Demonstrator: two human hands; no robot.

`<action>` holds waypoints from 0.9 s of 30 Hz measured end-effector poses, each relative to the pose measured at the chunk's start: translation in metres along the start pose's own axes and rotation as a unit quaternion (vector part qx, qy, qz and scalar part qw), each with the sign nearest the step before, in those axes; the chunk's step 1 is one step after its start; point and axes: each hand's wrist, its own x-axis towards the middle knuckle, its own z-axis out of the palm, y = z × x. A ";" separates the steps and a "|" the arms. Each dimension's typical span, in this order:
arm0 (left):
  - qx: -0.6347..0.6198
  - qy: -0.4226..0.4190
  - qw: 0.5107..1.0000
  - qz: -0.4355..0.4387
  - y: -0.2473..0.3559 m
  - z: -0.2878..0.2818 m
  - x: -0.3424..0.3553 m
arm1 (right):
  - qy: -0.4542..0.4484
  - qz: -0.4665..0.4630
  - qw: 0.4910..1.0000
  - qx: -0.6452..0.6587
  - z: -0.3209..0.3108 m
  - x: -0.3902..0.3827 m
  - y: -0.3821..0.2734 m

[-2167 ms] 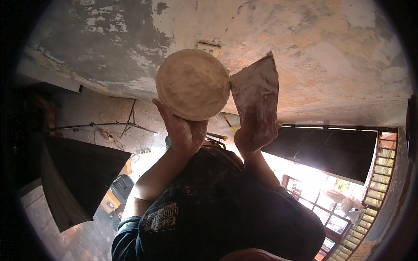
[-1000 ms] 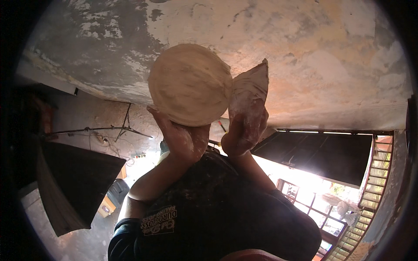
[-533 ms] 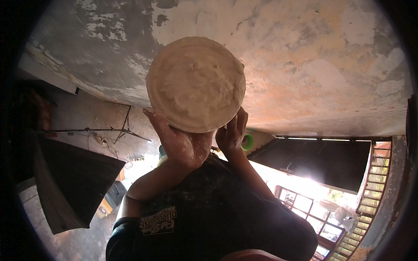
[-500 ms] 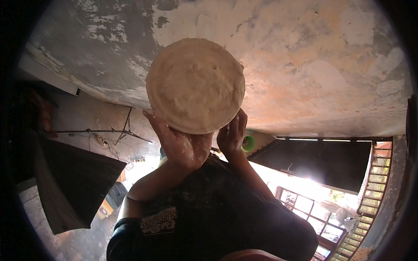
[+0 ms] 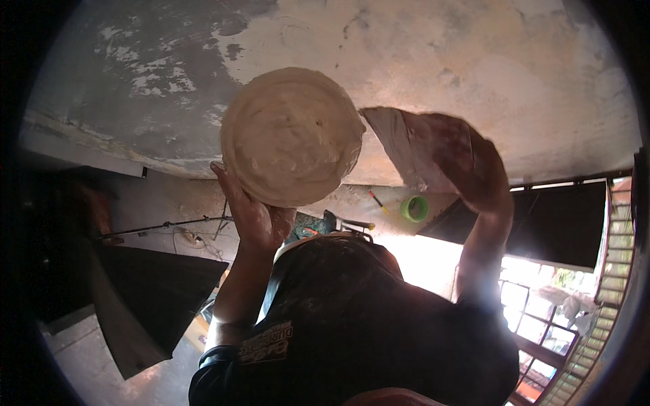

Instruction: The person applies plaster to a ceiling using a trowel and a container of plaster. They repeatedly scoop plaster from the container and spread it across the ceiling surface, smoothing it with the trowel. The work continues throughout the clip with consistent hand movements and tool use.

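Observation:
My left hand (image 5: 252, 216) grips the underside of a round container (image 5: 226, 155) filled with lumpy beige paste (image 5: 291, 139), its fingers partly hidden behind it. To its right, my right hand (image 5: 474, 169) is closed on a wide putty knife (image 5: 396, 145) smeared with the paste, whose blade corner is at the container's right rim; whether they touch I cannot tell. Behind and above both hands stretches a patchy grey and beige plastered surface (image 5: 474, 61).
A green bucket (image 5: 414, 208) lies beyond my right hand, beside a red-and-yellow stick (image 5: 376, 201). Dark sheets (image 5: 152, 298) hang at left and right (image 5: 558, 223). A thin metal bar (image 5: 166, 224) runs at left; a gridded window (image 5: 538, 325) and a ladder-like frame (image 5: 613, 271) are at right.
My right hand has come out from behind the container, swinging right and up with the putty knife. The container and my left hand have shifted slightly left in view.

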 end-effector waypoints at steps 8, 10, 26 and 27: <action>0.020 -0.031 0.999 -0.025 0.000 -0.007 0.003 | -0.144 -0.016 0.985 -0.094 -0.030 0.042 -0.028; 0.019 -0.021 0.999 -0.029 0.001 -0.004 0.003 | -0.161 -0.047 0.983 -0.081 -0.030 0.050 -0.012; 0.003 0.079 0.997 0.027 -0.034 0.007 0.022 | -0.267 0.222 0.889 0.299 0.031 0.075 0.091; 0.008 0.091 0.995 0.028 -0.037 0.010 0.023 | -0.269 0.228 0.898 0.263 0.033 0.072 0.094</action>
